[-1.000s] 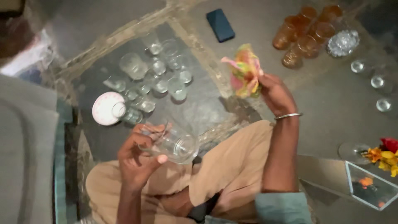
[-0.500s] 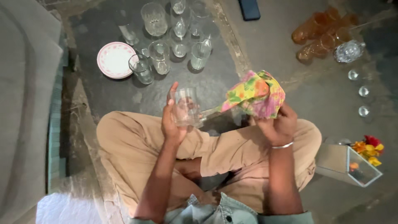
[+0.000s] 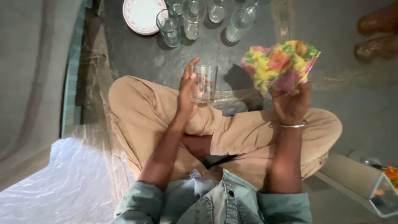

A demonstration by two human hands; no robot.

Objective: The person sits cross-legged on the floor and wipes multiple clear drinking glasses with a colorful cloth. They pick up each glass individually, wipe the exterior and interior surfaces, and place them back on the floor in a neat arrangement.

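Observation:
My left hand holds a clear drinking glass upright above my left knee. My right hand, with a thin metal bangle at the wrist, grips a bunched floral cloth in yellow, pink and green, raised to the right of the glass. Glass and cloth are apart, with a gap between them. I sit cross-legged in tan trousers on a dark stone floor.
Several clear glasses stand on the floor ahead, beside a white plate with a pink rim. Amber glasses lie at the far right. A glass-sided box sits at lower right. A grey fabric mass fills the left.
The view has tilted down, so floor items slid up the frame. The glass stays upright in my left hand; my right hand has lifted the cloth slightly higher and further right.

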